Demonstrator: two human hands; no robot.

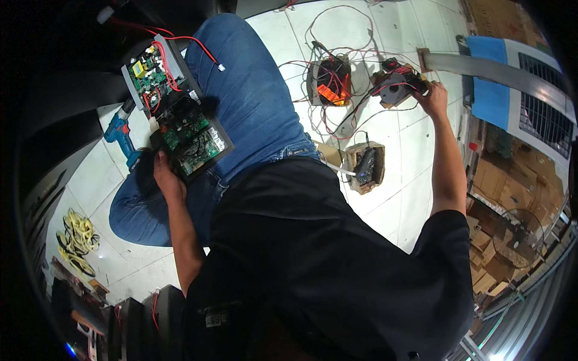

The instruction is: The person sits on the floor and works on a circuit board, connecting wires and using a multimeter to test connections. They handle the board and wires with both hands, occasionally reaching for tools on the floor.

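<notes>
A black panel [224, 137] carrying green circuit boards [203, 151] lies tilted across my lap. My left hand [167, 173] grips its lower left edge, the thumb showing beside the boards. At the panel's upper end is a grey metal frame with a power board [150, 75], from which red and black wires [201, 45] run out over my knee. My right arm stretches out to the far right. There my right hand [435, 99] is closed at the edge of a dark grey device [394, 89] tangled in wires; what its fingers pinch is partly hidden.
Left of my leg lies a blue cordless drill [123, 137]. An open box of wires with an orange item [334, 95] stands on the tiles, near a smaller cardboard box [376, 173]. Yellow cable [78, 236] is coiled at lower left; a metal bar [463, 62] and cartons [503, 180] flank the right.
</notes>
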